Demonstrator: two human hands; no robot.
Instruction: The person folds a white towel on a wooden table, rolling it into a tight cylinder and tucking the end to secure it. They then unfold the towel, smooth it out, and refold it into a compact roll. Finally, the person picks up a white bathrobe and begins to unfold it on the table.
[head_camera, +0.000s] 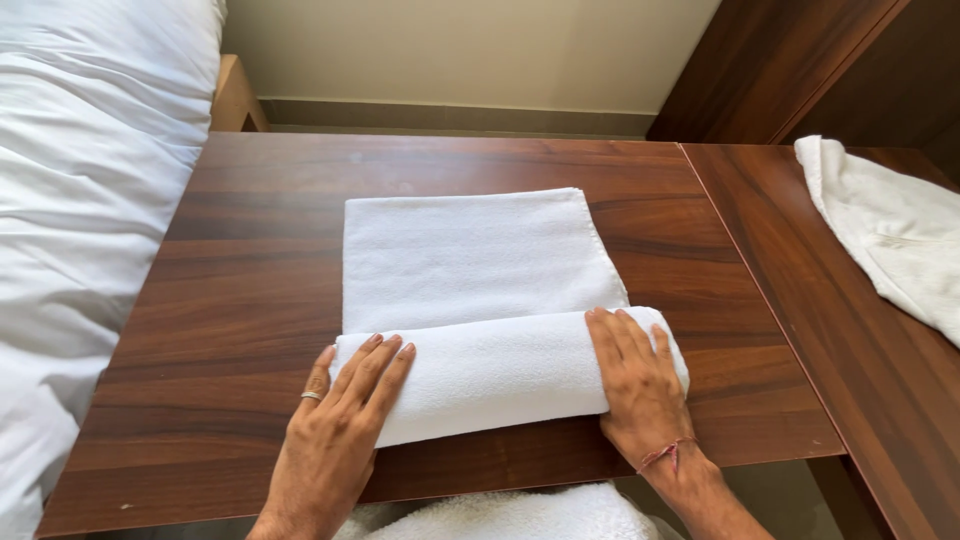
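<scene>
Both hands flat, fingers together, pressing down on roll, nothing clamped or pinched. Left hand (340, 425) on near-left end of towel (480, 300), ring on one finger. Right hand (640, 385) on near-right end, red thread at wrist.

Towel white, laid lengthwise on brown counter (250, 300), running away from body. Near portion rolled into a thick, soft cylinder across full width; roll lying close to near edge of counter. Far portion flat, unrolled, roughly square, reaching toward far counter edge. By this look: rolling begun, perhaps a third taken up, well over half of the flat length left to wind in. Roll ends fairly even, right end slightly rounded under palm.

Materials: towel terry, fine looped nap, matte, stitched hem visible along right edge. Counter wood-grain veneer, dark streaks, smooth with slight sheen, a few pale specks near front-left corner.

Around: second white cloth (890, 230) rumpled on adjoining surface at right, well apart from hands. White bedding (80, 200) along left, wrinkled, just beside counter. More white terry (510, 515) below near counter edge, between forearms. Beige wall (450, 50) behind.
</scene>
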